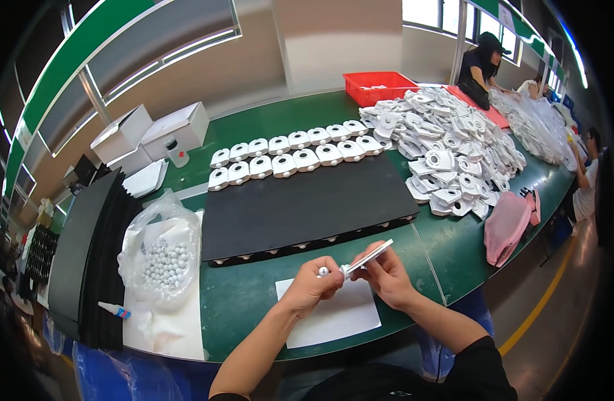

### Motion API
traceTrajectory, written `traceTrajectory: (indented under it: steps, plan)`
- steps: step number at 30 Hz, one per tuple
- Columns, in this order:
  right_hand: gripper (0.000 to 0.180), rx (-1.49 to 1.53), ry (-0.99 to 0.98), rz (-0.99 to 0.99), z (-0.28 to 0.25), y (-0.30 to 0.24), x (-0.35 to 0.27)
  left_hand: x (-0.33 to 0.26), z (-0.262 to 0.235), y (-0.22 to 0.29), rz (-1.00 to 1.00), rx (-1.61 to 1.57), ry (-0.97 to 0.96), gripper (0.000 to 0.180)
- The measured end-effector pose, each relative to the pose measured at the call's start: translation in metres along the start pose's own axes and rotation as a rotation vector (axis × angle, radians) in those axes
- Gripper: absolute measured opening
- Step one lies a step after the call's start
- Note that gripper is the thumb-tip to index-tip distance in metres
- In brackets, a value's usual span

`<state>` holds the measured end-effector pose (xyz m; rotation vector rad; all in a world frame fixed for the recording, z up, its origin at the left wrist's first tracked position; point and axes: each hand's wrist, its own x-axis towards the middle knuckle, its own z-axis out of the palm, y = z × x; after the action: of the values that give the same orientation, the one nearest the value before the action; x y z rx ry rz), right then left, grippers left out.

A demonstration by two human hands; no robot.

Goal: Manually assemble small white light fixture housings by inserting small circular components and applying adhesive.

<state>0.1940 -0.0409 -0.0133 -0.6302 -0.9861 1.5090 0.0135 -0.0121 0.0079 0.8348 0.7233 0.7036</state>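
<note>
Close to the table's near edge, my right hand grips a flat white plastic part, seen nearly edge-on and tilted. My left hand is closed at the part's lower end, with a small white ball showing at its fingers. Whether that ball touches the part is too small to tell. Below both hands lies a white sheet of paper. Beyond them, a stack of black boards carries two rows of white plastic parts with round dark holes along its far side.
A clear bag of white balls and a small glue bottle are at left, beside upright black boards. White boxes stand behind. At right are heaped white parts, a red bin, a pink mesh item and co-workers.
</note>
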Motion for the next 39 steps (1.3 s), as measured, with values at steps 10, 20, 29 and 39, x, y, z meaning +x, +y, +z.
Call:
traceTrajectory:
  steps: [10,20,29,39]
  plan:
    - [0.020,-0.364,-0.299,-0.078,0.069,-0.036,0.093,0.002,-0.019,0.008,0.304,-0.380,0.102,0.060]
    - [0.044,-0.729,-0.208,0.235,0.132,0.085,0.253,0.002,-0.038,0.020,0.438,-0.771,0.243,0.058]
    - [0.028,-1.160,-0.058,-0.010,0.130,0.106,0.285,0.011,-0.037,0.015,0.434,-0.829,0.189,0.054]
    - [0.015,-0.324,-0.438,-0.462,0.152,-0.088,0.062,0.008,0.001,0.028,0.500,-0.728,0.364,0.039]
